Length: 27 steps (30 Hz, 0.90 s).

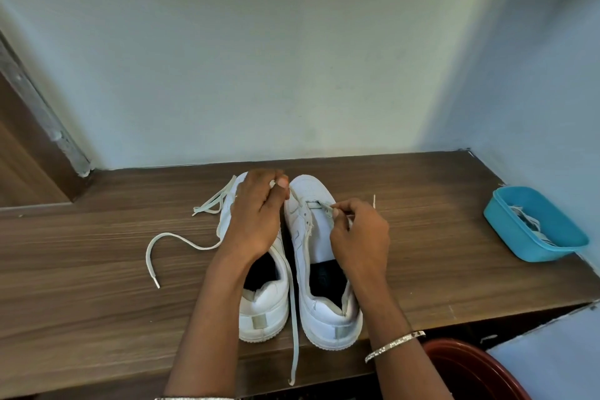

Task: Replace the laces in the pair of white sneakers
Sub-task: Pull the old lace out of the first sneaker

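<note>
A brown wood-grain counter [97, 269] sits in a corner of pale walls, and the pair of white sneakers stands on it side by side, heels toward the person: the left sneaker [264, 312] and the right sneaker [328, 318], almost touching. From the head camera, the lace [294, 334] is only through the lowest eyelets of the right sneaker, near its toe. A long tail runs between the shoes and hangs over the counter's front edge. The likely trouble is uneven ends: a hard pull on one side could draw the short side back out of its eyelet, and the hanging tail could snag or drag. The lace could also twist flat-side under at the eyelet. The left hand [256, 214] reaches over the left sneaker, thumb and fingers curled, pinching a lace end near the toes. The right hand [360, 230], with a bangle [394, 343] on its wrist, pinches the lace just beside the right-side eyelet. Another loose lace [162, 235] lies left of the shoes; a blue tub [535, 253] with more laces sits well apart at the right.
</note>
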Motion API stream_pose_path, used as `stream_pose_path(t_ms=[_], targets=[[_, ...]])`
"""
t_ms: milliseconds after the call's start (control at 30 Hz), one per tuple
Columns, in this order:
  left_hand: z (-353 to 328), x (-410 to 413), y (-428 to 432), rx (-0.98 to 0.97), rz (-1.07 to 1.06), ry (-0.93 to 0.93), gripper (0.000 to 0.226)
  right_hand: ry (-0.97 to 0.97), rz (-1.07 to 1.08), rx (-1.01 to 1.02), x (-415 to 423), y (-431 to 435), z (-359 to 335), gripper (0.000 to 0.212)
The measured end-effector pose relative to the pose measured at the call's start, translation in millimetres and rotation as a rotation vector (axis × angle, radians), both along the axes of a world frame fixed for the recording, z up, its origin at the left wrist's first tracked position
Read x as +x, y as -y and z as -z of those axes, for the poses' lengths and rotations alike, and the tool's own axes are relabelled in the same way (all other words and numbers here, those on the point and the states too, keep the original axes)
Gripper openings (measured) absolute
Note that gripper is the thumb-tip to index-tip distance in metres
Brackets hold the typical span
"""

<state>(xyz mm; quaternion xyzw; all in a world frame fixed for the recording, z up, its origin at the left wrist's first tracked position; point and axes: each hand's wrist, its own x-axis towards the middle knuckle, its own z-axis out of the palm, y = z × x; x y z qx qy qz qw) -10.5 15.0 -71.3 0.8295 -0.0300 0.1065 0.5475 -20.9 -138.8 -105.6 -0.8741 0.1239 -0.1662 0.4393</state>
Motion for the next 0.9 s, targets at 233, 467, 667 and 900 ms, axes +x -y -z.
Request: stream_pose_path(t_ms=[233,467,667,900], targets=[[-16.8,-3.7,12.3,-0.887,0.053,-0.076,0.034,-0.028,0.012,-0.007,-1.9,-0.4,-2.0,0.012],[-8.0,-1.4,0.2,-0.090,-0.201,0.250,0.039,-0.071,0.035,-0.020,-3.1,-1.5,-5.3,0.011],[0.2,-7.5,-2.2,0.655,-0.147,0.023,0.040,-0.057,0.041,-0.031,-5.0,-2.5,-6.8,0.011],[0.6,-9.3,-1.6,0.786,-0.208,-0.076,0.024,-0.050,0.042,-0.023,-4.3,-2.9,-6.4,0.012]])
